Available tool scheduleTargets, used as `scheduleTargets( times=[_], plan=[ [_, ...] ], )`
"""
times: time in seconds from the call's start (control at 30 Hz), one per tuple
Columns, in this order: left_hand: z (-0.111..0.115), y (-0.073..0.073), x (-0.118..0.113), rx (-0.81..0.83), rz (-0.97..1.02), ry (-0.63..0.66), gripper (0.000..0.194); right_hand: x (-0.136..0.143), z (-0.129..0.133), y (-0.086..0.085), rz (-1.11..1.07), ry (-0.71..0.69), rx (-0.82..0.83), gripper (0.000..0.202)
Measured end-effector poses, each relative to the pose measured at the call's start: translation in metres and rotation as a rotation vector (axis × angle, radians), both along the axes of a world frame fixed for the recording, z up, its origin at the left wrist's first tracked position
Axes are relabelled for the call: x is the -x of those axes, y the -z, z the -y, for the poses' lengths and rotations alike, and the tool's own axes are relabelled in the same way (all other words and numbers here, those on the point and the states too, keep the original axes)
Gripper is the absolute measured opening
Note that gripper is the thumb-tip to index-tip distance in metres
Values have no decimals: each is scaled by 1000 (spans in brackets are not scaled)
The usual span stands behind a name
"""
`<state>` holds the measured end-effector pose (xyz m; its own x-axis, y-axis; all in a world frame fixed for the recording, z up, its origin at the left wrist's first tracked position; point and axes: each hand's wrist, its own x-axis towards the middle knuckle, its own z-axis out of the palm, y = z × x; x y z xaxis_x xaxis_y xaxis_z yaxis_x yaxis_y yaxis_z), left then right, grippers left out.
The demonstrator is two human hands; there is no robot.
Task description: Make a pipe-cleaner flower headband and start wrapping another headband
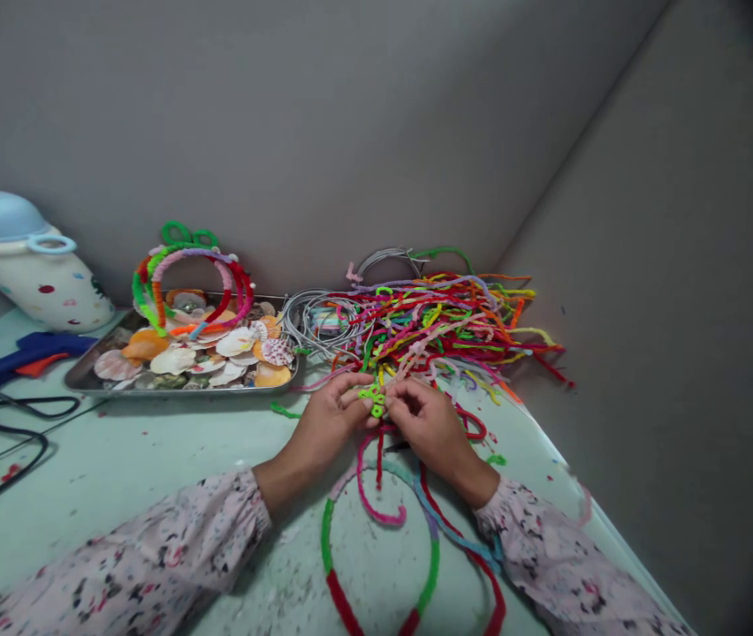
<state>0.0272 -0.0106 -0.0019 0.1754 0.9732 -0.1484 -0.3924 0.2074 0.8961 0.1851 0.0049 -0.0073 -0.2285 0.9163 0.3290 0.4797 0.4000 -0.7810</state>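
Between my fingertips is a small lime-green pipe-cleaner flower [374,399] made of little loops. My left hand [337,408] pinches its left side, and my right hand [424,422] has thumb and forefinger closed on its right side. Just below my hands, a curled pink pipe cleaner [380,512] and a short red one hang or lie; I cannot tell whether they join the flower. On the table nearer me lies a large hoop [326,539] wrapped in green, red, purple and pale blue pipe cleaner.
A metal tray [171,394] of seashells holds wrapped hoops [244,296]. Coiled grey wire [297,322] sits beside a big heap of coloured pipe cleaners [456,318]. At left are a blue glue gun [2,364], its black cord, and a white container [45,287] with a blue lid.
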Motion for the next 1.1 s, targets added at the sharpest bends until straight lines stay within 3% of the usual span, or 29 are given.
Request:
scheduleTargets(
  times=[0.27,0.57,0.7,0.87,1.1],
  plan=[
    [-2,7,1,-11,-129,-33,37,1,-3,-7,-170,-61,371,13],
    [0,3,0,-3,-169,-16,30,-5,-7,-7,-244,-157,546,12],
    [0,1,1,36,-106,-42,30,-7,-8,-8,-218,-135,524,12],
    [-4,3,4,22,19,-107,30,-2,-4,-12,-128,-80,374,18],
    [-4,7,4,-22,46,-88,32,8,4,-6,-58,-30,271,14]
  ],
)
